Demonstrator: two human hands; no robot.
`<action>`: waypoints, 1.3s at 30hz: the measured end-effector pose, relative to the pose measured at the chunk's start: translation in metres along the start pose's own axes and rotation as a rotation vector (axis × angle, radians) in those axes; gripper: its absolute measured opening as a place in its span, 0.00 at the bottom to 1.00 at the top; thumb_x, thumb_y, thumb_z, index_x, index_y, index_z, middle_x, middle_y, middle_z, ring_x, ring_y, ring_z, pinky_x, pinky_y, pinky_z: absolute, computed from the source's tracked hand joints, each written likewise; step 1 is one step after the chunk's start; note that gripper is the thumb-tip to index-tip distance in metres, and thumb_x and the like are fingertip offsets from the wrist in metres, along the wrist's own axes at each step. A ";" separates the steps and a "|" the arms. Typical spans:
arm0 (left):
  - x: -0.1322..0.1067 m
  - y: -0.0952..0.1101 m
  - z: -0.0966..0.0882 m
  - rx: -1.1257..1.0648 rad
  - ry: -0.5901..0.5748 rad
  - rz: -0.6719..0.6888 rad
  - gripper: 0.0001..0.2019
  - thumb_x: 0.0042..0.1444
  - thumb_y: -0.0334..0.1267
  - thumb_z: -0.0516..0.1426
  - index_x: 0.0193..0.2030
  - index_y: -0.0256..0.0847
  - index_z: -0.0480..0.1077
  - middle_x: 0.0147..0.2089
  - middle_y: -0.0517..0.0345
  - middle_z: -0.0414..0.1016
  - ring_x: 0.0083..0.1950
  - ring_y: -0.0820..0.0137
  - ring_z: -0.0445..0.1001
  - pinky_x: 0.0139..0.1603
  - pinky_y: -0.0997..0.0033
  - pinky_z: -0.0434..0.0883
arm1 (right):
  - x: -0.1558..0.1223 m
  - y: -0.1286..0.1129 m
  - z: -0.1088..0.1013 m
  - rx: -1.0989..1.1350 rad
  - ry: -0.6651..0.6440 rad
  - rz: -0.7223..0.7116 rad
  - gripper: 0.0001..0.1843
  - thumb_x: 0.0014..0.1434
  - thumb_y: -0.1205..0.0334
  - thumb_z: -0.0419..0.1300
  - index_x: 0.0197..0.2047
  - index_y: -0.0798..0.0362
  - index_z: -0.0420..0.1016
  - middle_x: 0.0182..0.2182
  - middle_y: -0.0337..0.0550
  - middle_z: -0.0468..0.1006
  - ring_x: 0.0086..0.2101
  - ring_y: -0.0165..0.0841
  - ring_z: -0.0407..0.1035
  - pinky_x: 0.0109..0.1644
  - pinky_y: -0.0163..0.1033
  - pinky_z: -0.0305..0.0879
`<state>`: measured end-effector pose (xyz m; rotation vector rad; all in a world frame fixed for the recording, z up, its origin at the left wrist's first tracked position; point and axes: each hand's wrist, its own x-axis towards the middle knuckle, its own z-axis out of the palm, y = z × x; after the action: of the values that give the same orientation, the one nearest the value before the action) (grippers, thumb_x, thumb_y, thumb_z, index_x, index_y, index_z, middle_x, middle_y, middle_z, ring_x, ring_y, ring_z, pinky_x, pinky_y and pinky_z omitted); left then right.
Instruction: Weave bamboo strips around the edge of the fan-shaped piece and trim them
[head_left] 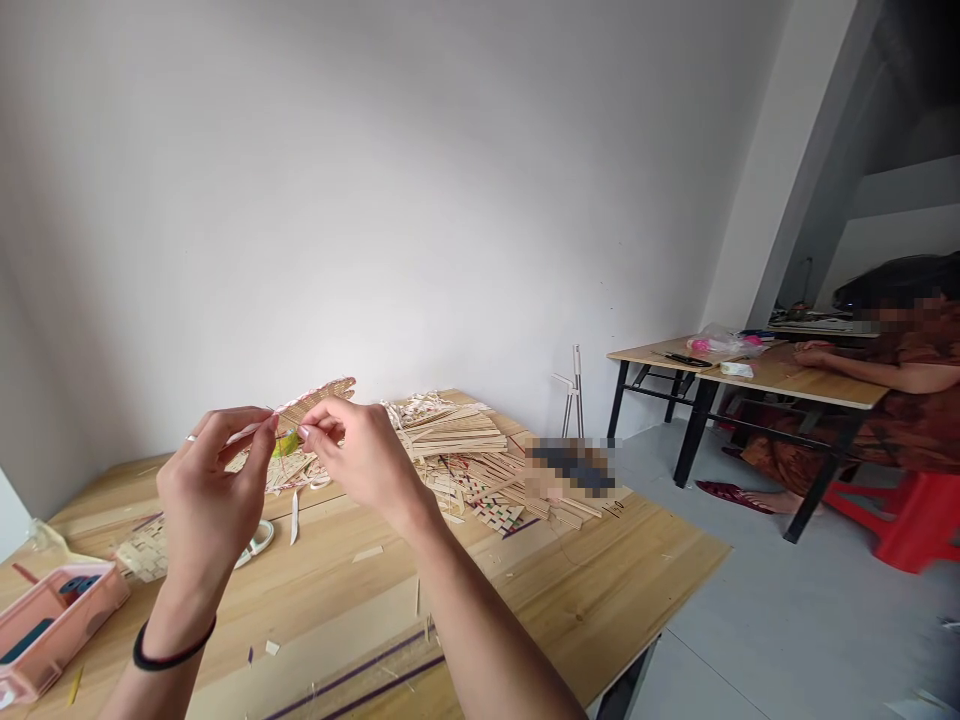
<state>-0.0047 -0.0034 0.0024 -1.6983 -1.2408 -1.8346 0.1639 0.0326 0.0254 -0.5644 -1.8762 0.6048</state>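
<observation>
while a pink box [88,603] holds blue things [77,584], left hand [206,492] and right hand [361,457] pinch 1 green strip [286,443].

The left hand [206,495] wears a thin, pale metal ring [191,437] on one of its fingers, and a narrow black band [174,655] sits round the wrist below it. The right hand [360,455] is bare, and both forearms are bare down to the picture's lower edge
</observation>
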 end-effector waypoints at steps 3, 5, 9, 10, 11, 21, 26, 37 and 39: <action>0.000 0.001 0.001 0.000 -0.004 0.007 0.07 0.67 0.44 0.64 0.42 0.44 0.80 0.42 0.61 0.84 0.41 0.71 0.83 0.49 0.70 0.84 | 0.002 0.002 0.001 -0.001 0.003 -0.021 0.04 0.69 0.68 0.63 0.40 0.52 0.78 0.36 0.43 0.86 0.36 0.33 0.81 0.41 0.38 0.75; 0.000 0.002 0.001 0.001 -0.015 0.010 0.08 0.67 0.44 0.63 0.42 0.44 0.80 0.42 0.61 0.84 0.41 0.71 0.83 0.49 0.70 0.84 | 0.002 0.003 0.002 -0.005 0.021 -0.041 0.04 0.70 0.68 0.63 0.41 0.52 0.78 0.36 0.43 0.86 0.36 0.32 0.80 0.41 0.38 0.74; 0.000 0.003 0.002 -0.010 -0.041 0.026 0.09 0.67 0.45 0.63 0.42 0.43 0.80 0.42 0.60 0.84 0.41 0.70 0.83 0.49 0.69 0.85 | 0.002 0.003 0.004 0.013 0.034 -0.063 0.05 0.69 0.70 0.63 0.40 0.52 0.78 0.36 0.42 0.86 0.36 0.32 0.81 0.43 0.38 0.74; 0.000 0.004 0.002 -0.012 -0.044 0.031 0.09 0.67 0.45 0.63 0.42 0.43 0.80 0.42 0.60 0.84 0.41 0.70 0.83 0.49 0.69 0.85 | 0.003 0.003 0.005 0.021 0.030 -0.065 0.05 0.69 0.71 0.63 0.41 0.52 0.78 0.36 0.41 0.86 0.36 0.32 0.80 0.43 0.38 0.74; 0.000 0.004 0.002 -0.011 -0.046 0.036 0.09 0.67 0.45 0.63 0.42 0.43 0.79 0.42 0.60 0.84 0.41 0.71 0.83 0.49 0.69 0.85 | 0.003 0.003 0.005 0.028 0.027 -0.066 0.05 0.69 0.71 0.63 0.41 0.52 0.78 0.36 0.41 0.86 0.36 0.32 0.80 0.43 0.38 0.74; 0.002 0.004 0.001 0.023 -0.042 0.057 0.08 0.67 0.44 0.63 0.41 0.44 0.79 0.41 0.61 0.84 0.40 0.72 0.82 0.45 0.73 0.84 | 0.004 0.009 0.007 0.093 -0.007 -0.124 0.02 0.71 0.67 0.66 0.43 0.51 0.79 0.37 0.38 0.85 0.36 0.30 0.79 0.42 0.36 0.73; 0.001 0.006 0.000 0.008 -0.052 0.055 0.08 0.68 0.45 0.62 0.42 0.45 0.80 0.41 0.60 0.83 0.40 0.72 0.82 0.47 0.71 0.84 | 0.006 0.012 0.006 0.073 0.014 -0.158 0.02 0.71 0.63 0.68 0.42 0.50 0.80 0.37 0.38 0.85 0.36 0.30 0.78 0.41 0.36 0.71; 0.002 0.006 0.000 0.045 -0.086 0.091 0.07 0.68 0.42 0.62 0.41 0.44 0.79 0.42 0.60 0.83 0.39 0.70 0.83 0.44 0.71 0.81 | 0.005 0.007 -0.007 -0.211 0.202 -0.295 0.11 0.76 0.57 0.62 0.39 0.51 0.79 0.37 0.40 0.85 0.38 0.32 0.74 0.46 0.38 0.69; 0.003 0.005 0.000 0.081 -0.110 0.129 0.06 0.69 0.41 0.61 0.42 0.45 0.79 0.43 0.60 0.84 0.40 0.69 0.83 0.44 0.70 0.80 | 0.005 0.007 -0.013 -0.259 0.276 -0.330 0.10 0.76 0.60 0.61 0.41 0.52 0.80 0.40 0.43 0.84 0.43 0.34 0.73 0.52 0.41 0.69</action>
<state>-0.0011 -0.0052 0.0071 -1.8110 -1.2002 -1.6145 0.1753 0.0427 0.0288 -0.4627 -1.7414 0.0626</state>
